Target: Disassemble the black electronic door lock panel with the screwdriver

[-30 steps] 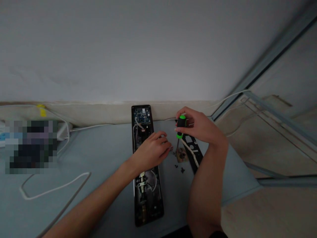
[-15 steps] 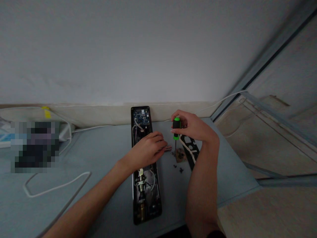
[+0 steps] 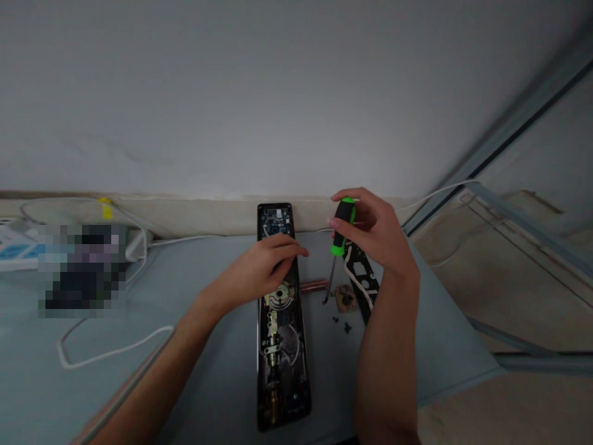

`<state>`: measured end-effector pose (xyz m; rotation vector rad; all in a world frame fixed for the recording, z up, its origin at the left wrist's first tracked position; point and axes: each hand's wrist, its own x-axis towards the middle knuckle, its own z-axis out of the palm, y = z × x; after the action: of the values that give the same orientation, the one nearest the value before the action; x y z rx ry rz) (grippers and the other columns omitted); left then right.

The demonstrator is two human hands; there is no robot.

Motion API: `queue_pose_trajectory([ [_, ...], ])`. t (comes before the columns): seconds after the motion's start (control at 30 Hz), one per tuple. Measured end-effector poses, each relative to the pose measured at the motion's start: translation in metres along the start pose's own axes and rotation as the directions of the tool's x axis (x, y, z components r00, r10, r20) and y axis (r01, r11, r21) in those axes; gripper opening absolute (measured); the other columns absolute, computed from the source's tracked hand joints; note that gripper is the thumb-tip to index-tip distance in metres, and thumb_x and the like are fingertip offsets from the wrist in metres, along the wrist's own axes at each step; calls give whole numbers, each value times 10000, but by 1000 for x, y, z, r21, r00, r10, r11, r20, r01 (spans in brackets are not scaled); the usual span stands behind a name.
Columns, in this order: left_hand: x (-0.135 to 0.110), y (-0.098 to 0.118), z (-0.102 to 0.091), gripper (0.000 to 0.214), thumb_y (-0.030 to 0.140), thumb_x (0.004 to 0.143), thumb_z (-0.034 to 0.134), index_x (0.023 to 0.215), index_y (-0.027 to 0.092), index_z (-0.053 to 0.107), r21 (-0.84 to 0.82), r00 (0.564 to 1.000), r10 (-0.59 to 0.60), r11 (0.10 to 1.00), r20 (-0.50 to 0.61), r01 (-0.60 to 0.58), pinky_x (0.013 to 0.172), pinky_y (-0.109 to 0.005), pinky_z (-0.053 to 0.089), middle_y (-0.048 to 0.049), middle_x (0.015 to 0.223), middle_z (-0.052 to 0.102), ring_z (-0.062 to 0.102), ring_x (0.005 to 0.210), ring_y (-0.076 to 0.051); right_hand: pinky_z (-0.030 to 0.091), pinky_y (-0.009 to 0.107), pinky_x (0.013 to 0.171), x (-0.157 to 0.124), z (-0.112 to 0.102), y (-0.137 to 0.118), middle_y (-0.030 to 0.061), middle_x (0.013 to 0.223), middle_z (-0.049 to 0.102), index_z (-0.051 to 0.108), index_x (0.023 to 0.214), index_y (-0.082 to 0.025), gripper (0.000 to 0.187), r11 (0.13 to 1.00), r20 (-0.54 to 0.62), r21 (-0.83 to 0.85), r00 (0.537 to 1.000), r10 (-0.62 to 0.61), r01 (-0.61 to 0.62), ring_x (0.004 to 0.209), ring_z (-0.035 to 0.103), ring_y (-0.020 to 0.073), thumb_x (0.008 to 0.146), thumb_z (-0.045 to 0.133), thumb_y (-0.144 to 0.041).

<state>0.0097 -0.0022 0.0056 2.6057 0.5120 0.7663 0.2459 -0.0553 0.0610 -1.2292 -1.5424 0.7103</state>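
My right hand (image 3: pixel 370 225) grips a black and green screwdriver (image 3: pixel 343 227) by its handle. Its shaft points down, the tip close to the tabletop beside a small dark screw (image 3: pixel 325 302). My left hand (image 3: pixel 273 262) is over the upper half of a long black lock housing (image 3: pixel 283 395), fingers apart, with nothing visible in them. Inside the housing are a circuit board (image 3: pixel 273 220), wires and a metal cylinder (image 3: pixel 272 343). A copper-coloured rod-like piece (image 3: pixel 315 286) lies between the housing and the screwdriver. Right of the tip lies a square brownish plate (image 3: pixel 346 299).
Several small dark screws (image 3: pixel 347 328) lie in front of the plate. A black cut-out panel (image 3: pixel 364 272) with a white cable (image 3: pixel 354 276) is partly behind my right arm. At left are a power strip (image 3: pixel 21 250), a blurred dark object (image 3: pixel 86 266) and a white cord (image 3: pixel 115 352).
My left hand has drawn back left from the copper-coloured piece, which now lies uncovered on the table. The screwdriver has tilted, its tip shifting left relative to the plate. The view has shifted slightly.
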Motion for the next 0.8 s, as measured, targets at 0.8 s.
queue_pose_trajectory([
  [0.8, -14, -22, -28, 232, 307, 1004, 613, 941, 177, 794, -100, 973, -164, 978, 161, 182, 647, -232, 466, -26, 803, 772, 669, 680, -136, 655, 351, 716, 20, 46, -4, -15, 851, 640, 580, 1151, -300, 290, 958, -394, -103, 874, -285, 266, 773, 733, 178, 903, 727, -335],
])
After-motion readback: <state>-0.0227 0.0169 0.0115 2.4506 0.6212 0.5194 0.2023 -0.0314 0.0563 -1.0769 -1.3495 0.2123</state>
